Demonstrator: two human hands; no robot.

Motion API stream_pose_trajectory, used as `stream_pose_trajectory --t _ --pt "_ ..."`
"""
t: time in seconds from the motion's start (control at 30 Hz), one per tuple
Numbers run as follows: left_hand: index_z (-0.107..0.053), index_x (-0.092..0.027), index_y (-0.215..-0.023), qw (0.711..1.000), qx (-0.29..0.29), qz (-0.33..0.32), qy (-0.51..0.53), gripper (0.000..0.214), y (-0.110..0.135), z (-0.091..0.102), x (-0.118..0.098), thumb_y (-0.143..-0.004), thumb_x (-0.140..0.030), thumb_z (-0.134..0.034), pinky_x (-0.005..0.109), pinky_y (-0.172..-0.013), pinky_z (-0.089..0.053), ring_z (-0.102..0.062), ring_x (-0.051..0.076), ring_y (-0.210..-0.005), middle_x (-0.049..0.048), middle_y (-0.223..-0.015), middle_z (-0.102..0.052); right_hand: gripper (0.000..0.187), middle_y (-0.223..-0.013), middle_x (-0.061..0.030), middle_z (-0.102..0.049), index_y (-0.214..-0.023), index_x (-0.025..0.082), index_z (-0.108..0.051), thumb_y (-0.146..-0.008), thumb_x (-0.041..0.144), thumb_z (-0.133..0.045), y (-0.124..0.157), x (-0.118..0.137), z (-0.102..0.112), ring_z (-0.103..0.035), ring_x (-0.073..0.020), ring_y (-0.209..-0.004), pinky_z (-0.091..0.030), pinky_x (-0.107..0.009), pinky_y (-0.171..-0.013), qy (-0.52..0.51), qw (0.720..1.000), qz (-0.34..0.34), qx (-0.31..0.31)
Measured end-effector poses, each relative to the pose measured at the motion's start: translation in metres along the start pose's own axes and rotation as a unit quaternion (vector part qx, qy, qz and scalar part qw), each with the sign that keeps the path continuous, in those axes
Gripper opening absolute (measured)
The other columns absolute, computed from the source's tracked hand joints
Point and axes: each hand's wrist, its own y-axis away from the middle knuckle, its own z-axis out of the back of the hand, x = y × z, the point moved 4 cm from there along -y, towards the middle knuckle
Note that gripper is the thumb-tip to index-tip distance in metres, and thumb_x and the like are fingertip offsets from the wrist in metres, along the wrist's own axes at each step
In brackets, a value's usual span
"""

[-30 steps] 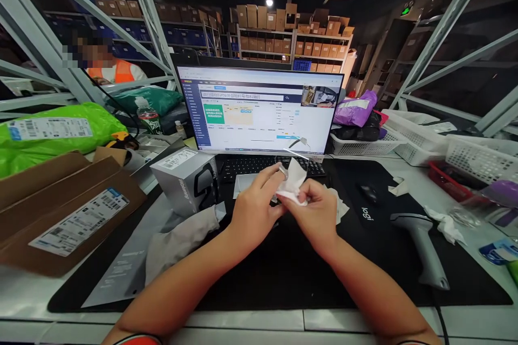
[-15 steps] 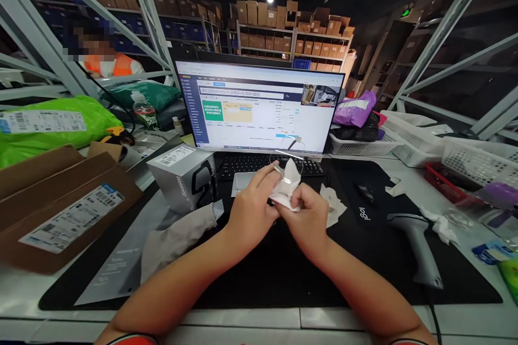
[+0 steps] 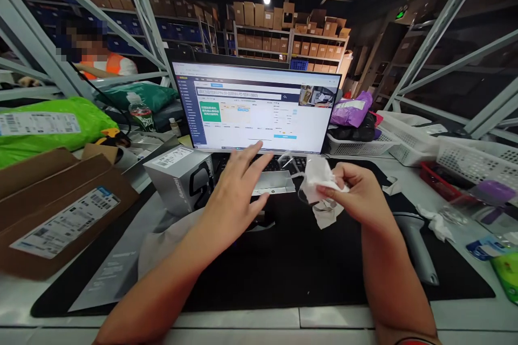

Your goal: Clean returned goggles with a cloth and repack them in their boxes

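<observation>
Right hand (image 3: 358,199) pinches a crumpled wrapper (image 3: 318,178) above the mat (image 3: 283,264), at three o'clock from the left hand (image 3: 238,188), which hovers empty, fingers spread toward one o'clock, beside a grey sheet (image 3: 277,183).

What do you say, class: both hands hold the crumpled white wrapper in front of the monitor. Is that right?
No. Only the right hand holds the crumpled white wrapper in front of the monitor; the left hand is open, apart from it, as the head view shows.
</observation>
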Motion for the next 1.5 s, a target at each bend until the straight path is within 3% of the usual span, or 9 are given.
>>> stream_pose_trajectory --t 0.1,0.27,0.6,0.83,0.93,1.07,1.17,1.4,1.5 --pt "-0.032 -0.023 -0.153 0.993 0.072 -0.086 0.025 0.076 0.0 -0.005 -0.01 -0.085 -0.011 -0.065 0.063 -0.125 -0.016 -0.026 0.032 -0.153 0.0136 -0.164 -0.03 0.045 -0.057 0.0057 -0.045 -0.059 0.02 -0.041 -0.078 0.034 -0.079 0.009 0.014 -0.02 -0.038 -0.0093 -0.055 -0.029 -0.023 -0.052 0.083 0.989 0.058 0.111" --pt "-0.062 -0.022 -0.123 0.98 0.149 -0.117 0.067 0.047 0.004 -0.019 -0.016 -0.082 -0.002 -0.055 0.051 -0.121 -0.036 -0.067 0.02 -0.115 0.0046 -0.123 -0.072 0.041 -0.06 0.0059 -0.05 -0.059 0.02 -0.04 -0.08 0.023 -0.075 0.017 0.025 -0.046 -0.04 -0.0095 -0.057 -0.029 -0.023 -0.055 0.144 0.966 0.116 0.179" --pt "-0.071 -0.019 -0.11 0.978 -0.022 -0.206 0.021 0.031 0.002 -0.035 -0.014 -0.084 -0.009 -0.056 0.045 -0.106 -0.055 -0.075 0.019 -0.09 0.0061 -0.107 -0.078 0.047 -0.053 0.0067 -0.044 -0.057 0.02 -0.035 -0.079 0.027 -0.075 0.012 0.01 -0.063 -0.033 -0.0088 -0.052 -0.023 -0.025 -0.054 0.204 0.969 0.078 0.111" --pt "-0.072 -0.02 -0.108 0.981 -0.085 -0.141 0.106 0.032 0.0 -0.027 -0.01 -0.079 -0.011 -0.064 0.041 -0.104 -0.056 -0.076 0.016 -0.085 0.0023 -0.099 -0.08 0.056 -0.057 0.0076 -0.035 -0.057 0.021 -0.031 -0.071 0.036 -0.084 -0.001 0.0 -0.018 -0.031 -0.0085 -0.056 -0.024 -0.022 -0.051 0.023 0.969 0.013 0.245" --pt "-0.073 -0.02 -0.104 0.983 -0.114 -0.089 0.11 0.026 0.002 -0.028 -0.009 -0.08 -0.014 -0.065 0.038 -0.099 -0.06 -0.077 0.016 -0.083 0.0014 -0.096 -0.08 0.055 -0.058 0.0071 -0.037 -0.058 0.021 -0.034 -0.069 0.038 -0.086 -0.011 -0.009 -0.003 -0.032 -0.0089 -0.055 -0.025 -0.023 -0.052 -0.057 0.99 0.008 0.126" --pt "-0.075 -0.018 -0.099 0.979 -0.159 0.037 0.12 0.021 0.002 -0.025 0.003 -0.08 -0.015 -0.067 0.032 -0.088 -0.063 -0.077 0.018 -0.083 0.0024 -0.092 -0.08 0.051 -0.056 0.0077 -0.039 -0.063 0.022 -0.038 -0.076 0.045 -0.082 -0.018 -0.028 0.027 -0.033 -0.0092 -0.054 -0.026 -0.023 -0.052 -0.133 0.973 0.008 -0.19" --pt "-0.074 -0.018 -0.1 0.958 -0.187 0.138 0.166 0.022 0.002 -0.02 0.015 -0.079 -0.015 -0.068 0.03 -0.083 -0.062 -0.076 0.018 -0.084 0.0023 -0.092 -0.079 0.05 -0.053 0.008 -0.04 -0.064 0.022 -0.042 -0.075 0.048 -0.083 -0.019 -0.032 0.031 -0.03 -0.0083 -0.05 -0.023 -0.023 -0.05 -0.15 0.955 -0.003 -0.256" --pt "-0.074 -0.019 -0.1 0.921 -0.224 0.209 0.242 0.028 0.006 -0.032 0.022 -0.074 -0.013 -0.066 0.032 -0.088 -0.062 -0.076 0.02 -0.089 0.0024 -0.096 -0.079 0.051 -0.053 0.0048 -0.052 -0.067 0.023 -0.044 -0.074 0.059 -0.079 0.001 -0.01 -0.072 -0.036 -0.0086 -0.045 -0.025 -0.022 -0.046 -0.235 0.97 -0.047 -0.045" --pt "-0.074 -0.018 -0.101 0.924 -0.221 0.197 0.244 0.032 0.009 -0.039 0.018 -0.071 -0.013 -0.066 0.033 -0.086 -0.062 -0.076 0.021 -0.088 0.0034 -0.098 -0.079 0.048 -0.055 0.0059 -0.048 -0.068 0.023 -0.044 -0.075 0.056 -0.078 0.013 -0.002 -0.103 -0.036 -0.009 -0.049 -0.026 -0.022 -0.048 -0.27 0.962 -0.021 -0.035"
